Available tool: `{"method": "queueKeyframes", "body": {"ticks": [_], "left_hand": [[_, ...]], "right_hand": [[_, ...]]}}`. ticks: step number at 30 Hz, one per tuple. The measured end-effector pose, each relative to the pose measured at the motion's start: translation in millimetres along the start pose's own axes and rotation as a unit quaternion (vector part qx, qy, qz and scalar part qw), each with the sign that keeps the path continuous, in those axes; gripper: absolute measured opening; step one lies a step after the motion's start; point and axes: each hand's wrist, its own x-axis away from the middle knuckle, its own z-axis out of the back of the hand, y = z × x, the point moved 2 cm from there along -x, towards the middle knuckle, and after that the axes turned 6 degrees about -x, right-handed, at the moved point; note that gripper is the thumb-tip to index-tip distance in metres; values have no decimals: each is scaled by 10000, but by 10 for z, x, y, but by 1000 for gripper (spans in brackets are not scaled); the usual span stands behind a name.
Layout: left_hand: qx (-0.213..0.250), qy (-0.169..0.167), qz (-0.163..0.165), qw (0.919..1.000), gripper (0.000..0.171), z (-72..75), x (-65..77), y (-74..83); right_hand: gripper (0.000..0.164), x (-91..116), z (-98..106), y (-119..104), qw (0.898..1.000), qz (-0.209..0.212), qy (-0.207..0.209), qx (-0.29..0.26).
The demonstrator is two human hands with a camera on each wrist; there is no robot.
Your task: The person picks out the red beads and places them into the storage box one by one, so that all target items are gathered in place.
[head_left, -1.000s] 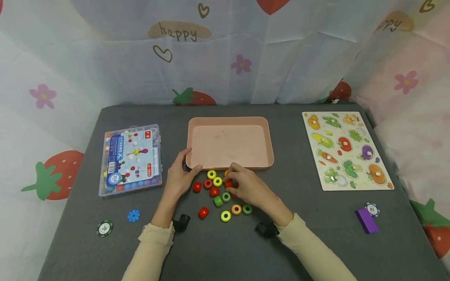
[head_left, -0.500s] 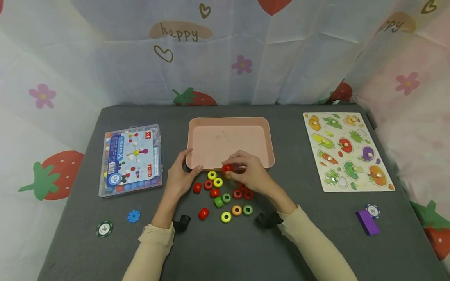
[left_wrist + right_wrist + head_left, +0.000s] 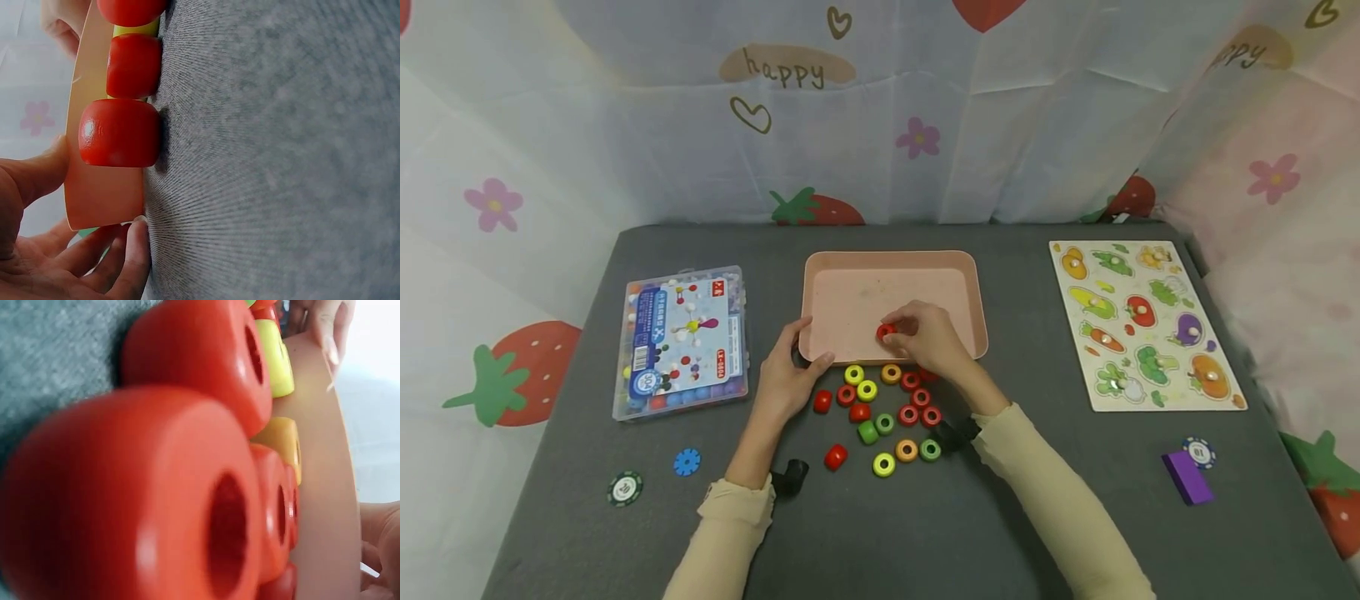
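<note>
My left hand [image 3: 786,379] holds the near left corner of the pink tray [image 3: 842,304], thumb along the near side and fingers round the left end. In the left wrist view its thumb [image 3: 44,169] lies against the tray wall. Over the tray's near part, my right hand [image 3: 927,337] pinches a red bead [image 3: 885,332] with a hole through it between thumb and fingers. Just in front of the tray lie several loose beads: red beads [image 3: 860,412], yellow beads [image 3: 883,464], green beads [image 3: 868,432] and orange beads [image 3: 906,451]. The right wrist view shows red beads [image 3: 187,356] close up.
A clear plastic case [image 3: 685,342] of coloured balls lies at the left. A green-black chip [image 3: 625,488] and a blue disc [image 3: 687,462] are in front of it. On the right lie a vegetable puzzle board [image 3: 1150,325], a purple block [image 3: 1187,478] and another chip [image 3: 1199,452].
My right hand has picked a red bead from the pile and moved it up and away from me, over the tray. The left hand stays on the tray corner.
</note>
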Motion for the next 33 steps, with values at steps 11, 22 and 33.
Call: {"method": "queueKeyframes", "body": {"ticks": [11,22,33], "left_hand": [[14,9,33,10000,67,8,4,0],[73,-20,70,9999,66,-5,14,16],[125,23,50,9999,66,-8,21,17]], "right_hand": [[23,48,32,7,9993,-21,226,284],[13,537,324,-132,9990,432,21,-81],[20,991,337,73,9954,474,-792,269]]}}
